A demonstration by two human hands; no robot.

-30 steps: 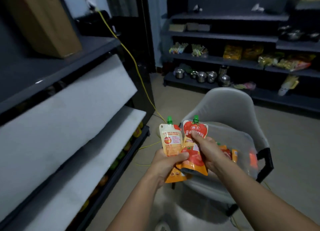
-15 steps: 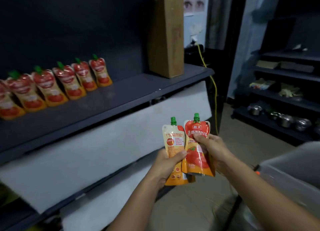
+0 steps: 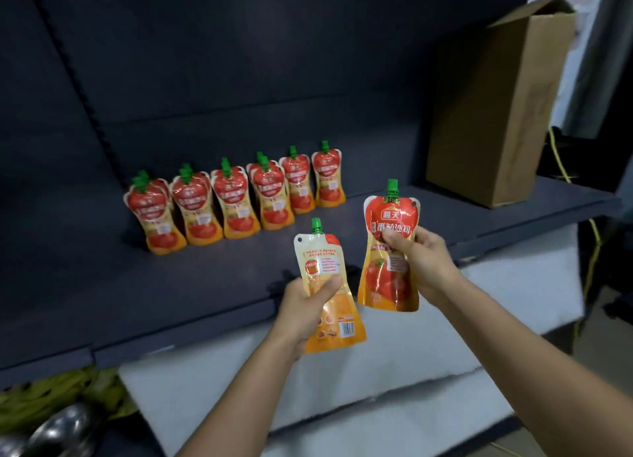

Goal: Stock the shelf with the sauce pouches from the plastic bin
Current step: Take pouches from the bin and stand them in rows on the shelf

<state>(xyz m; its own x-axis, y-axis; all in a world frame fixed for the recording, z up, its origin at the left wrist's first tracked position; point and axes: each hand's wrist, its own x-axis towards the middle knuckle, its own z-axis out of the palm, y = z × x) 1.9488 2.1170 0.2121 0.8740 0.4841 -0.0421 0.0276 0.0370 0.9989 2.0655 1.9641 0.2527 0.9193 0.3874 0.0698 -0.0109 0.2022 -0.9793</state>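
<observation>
One pouch (back label showing) is being gripped by the left hand and a second pouch is being held by the right hand, both just in front of the row standing on the shelf. Stocking is judged partly done; these two are waiting, and the bin is not being shown.

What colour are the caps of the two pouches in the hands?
Green, on both the left pouch and the right pouch, in the head view.
</observation>
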